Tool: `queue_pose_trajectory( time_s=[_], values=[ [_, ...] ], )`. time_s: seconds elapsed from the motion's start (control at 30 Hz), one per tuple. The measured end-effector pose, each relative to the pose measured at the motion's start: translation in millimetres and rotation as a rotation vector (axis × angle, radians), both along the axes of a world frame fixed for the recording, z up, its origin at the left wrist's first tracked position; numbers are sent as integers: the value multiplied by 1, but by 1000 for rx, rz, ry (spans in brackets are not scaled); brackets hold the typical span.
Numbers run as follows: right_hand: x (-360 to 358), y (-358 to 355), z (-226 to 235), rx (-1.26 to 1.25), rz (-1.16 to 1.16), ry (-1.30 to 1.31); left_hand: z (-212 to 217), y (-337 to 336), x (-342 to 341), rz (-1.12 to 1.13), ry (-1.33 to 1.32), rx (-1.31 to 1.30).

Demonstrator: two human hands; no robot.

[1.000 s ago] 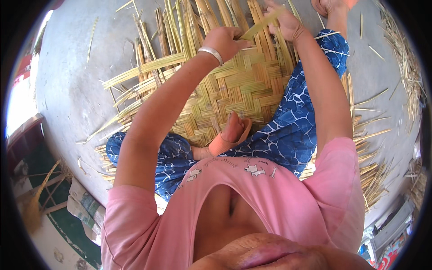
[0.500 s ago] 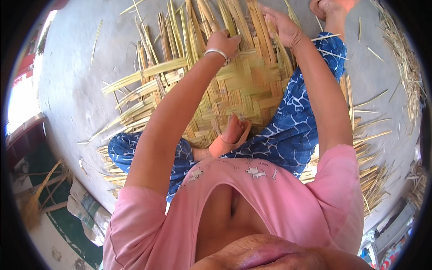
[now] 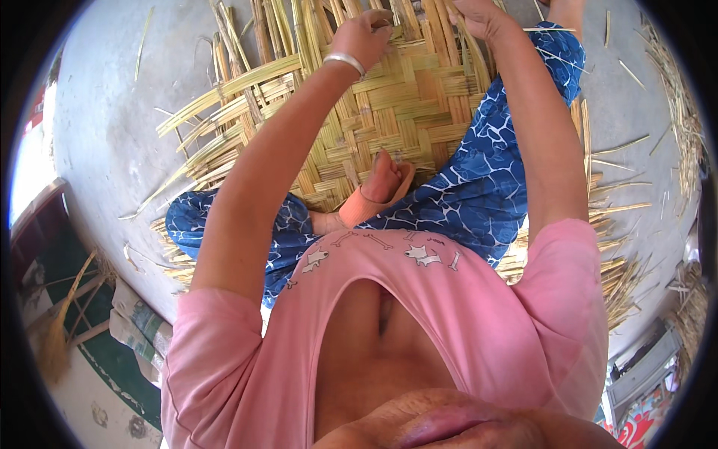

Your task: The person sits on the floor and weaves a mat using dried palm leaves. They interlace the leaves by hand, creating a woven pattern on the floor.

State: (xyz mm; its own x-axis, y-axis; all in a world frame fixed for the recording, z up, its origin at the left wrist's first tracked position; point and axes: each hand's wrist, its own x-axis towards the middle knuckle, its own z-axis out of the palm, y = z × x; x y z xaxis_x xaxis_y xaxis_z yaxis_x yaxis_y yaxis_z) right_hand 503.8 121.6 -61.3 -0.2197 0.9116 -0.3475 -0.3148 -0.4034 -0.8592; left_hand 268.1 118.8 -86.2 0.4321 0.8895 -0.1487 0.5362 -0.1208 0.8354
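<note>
A partly woven mat of flat yellow-green reed strips (image 3: pixel 411 97) lies on the floor between my bent legs. Loose strip ends fan out from its far and left sides. My left hand (image 3: pixel 363 39), a silvery bangle at its wrist, is over the mat's far part. Its fingers are curled together; what they pinch, if anything, is hidden. To the right, at the picture's upper edge, my right hand (image 3: pixel 482 19) has its fingers closed on a strip (image 3: pixel 473 52) along the mat's far right side. The fingertips are partly cut off by the edge.
My bare foot in an orange sandal (image 3: pixel 378 188) rests at the mat's near edge. Loose straw (image 3: pixel 677 127) is heaped along the right, and more strips (image 3: pixel 617 288) lie beside my right leg. A broom (image 3: pixel 63 329) stands at lower left.
The mat and both hands sit higher in the picture as the view has shifted. My right hand's fingers, stretched along the strips before, have closed. My left hand stays curled over the mat.
</note>
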Motion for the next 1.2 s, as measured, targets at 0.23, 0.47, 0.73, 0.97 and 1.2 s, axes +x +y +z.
queue_pose_trajectory(
  time_s=[0.23,0.47,0.73,0.97,1.2],
  values=[
    [-4,10,-24,48,59,-667,-1,-61,7,-21,429,735],
    [-10,4,-19,268,115,-1014,-7,-65,7,-102,545,779],
    [-46,-51,7,621,-305,-1674,13,-91,-44,16,137,562],
    [-128,-73,11,1050,49,-1427,5,-48,-191,998,-515,-15],
    [-220,-26,0,833,315,-1114,-95,31,-317,1176,-1029,-575]
  ],
)
